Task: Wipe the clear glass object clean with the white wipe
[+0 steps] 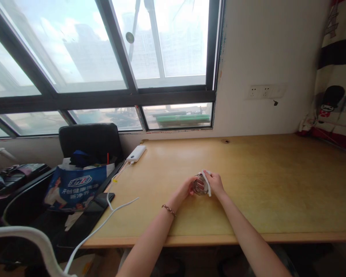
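Observation:
My left hand [187, 188] is closed round the side of a clear glass [200, 185], which is tilted so that its round end faces me. On the other side, my right hand [215, 182] grips a white cloth or tissue [209, 188] and presses it against the glass. Fingers show through the transparent wall. Both hands are above the middle of the wooden table [271, 184]. Whether the glass touches the tabletop is hard to tell.
A white power bank [136, 153] with a white cable [109, 202] lies at the table's left edge. Left of the table, a blue printed bag [77, 188] sits on a black chair [89, 138]. Behind are windows, wall sockets [259, 92] and a curtain [337, 77].

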Demonstrator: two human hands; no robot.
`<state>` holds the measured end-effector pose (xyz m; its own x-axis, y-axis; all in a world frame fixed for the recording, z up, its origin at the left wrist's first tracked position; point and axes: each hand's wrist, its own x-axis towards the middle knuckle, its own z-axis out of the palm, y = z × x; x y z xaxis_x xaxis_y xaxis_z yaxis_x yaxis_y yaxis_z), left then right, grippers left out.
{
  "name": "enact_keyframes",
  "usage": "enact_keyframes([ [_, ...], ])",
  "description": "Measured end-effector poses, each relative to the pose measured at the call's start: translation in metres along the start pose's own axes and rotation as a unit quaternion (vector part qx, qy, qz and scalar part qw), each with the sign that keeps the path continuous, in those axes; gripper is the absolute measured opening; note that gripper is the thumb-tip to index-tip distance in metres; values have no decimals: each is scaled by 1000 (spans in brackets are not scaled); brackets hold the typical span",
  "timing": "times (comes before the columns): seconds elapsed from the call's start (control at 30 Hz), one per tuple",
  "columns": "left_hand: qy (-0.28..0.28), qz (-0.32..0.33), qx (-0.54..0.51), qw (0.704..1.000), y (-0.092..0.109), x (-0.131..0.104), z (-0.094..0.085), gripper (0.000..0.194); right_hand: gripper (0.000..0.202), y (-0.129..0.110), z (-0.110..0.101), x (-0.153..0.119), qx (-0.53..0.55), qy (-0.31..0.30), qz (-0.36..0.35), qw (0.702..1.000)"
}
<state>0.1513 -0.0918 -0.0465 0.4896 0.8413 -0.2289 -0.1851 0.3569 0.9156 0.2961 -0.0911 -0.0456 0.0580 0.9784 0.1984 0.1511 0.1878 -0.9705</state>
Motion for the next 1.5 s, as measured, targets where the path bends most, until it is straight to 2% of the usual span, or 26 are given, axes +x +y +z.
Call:
enact_keyframes([
  [0.1, -1, 16, -52, 999, 0, 3, -1, 39, 54, 11, -3, 8, -6, 50, 15, 999],
  [0.3, 38, 59, -154, 986, 7, 0, 1, 31, 48, 22, -2, 12, -51, 84, 16, 995],
  [0.43, 46, 88, -164, 981, 8, -4, 3, 28, 38, 17, -2, 9, -31, 91, -12, 995],
  [0.63, 58, 122, -167, 977, -1, -2, 3, 33, 38, 4, -6, 3, 26, 136, -32, 990],
  [0.73, 64, 117, -172, 976, -3, -1, 3, 35, 28, -1, -4, 0, -2, 133, -80, 988],
  [0.87, 54, 124, -173, 976, -6, 0, 4, 37, 17, -6, 0, -6, -147, 141, -176, 963],
  [0.97, 60, 132, -181, 973, -8, 1, 3, 38, 25, -8, 0, -10, -237, 110, -213, 941],
  [1.1, 80, 150, -195, 966, -10, 4, 2, 40, 28, -9, -1, -13, -286, 64, -238, 926],
  [1.4, 109, 184, -194, 957, -7, 5, 5, 36, 26, -9, 12, -17, -308, -24, -284, 907],
  [1.5, 116, 210, -173, 955, -5, 1, 9, 37, 30, -11, 16, -19, -258, -70, -284, 921],
])
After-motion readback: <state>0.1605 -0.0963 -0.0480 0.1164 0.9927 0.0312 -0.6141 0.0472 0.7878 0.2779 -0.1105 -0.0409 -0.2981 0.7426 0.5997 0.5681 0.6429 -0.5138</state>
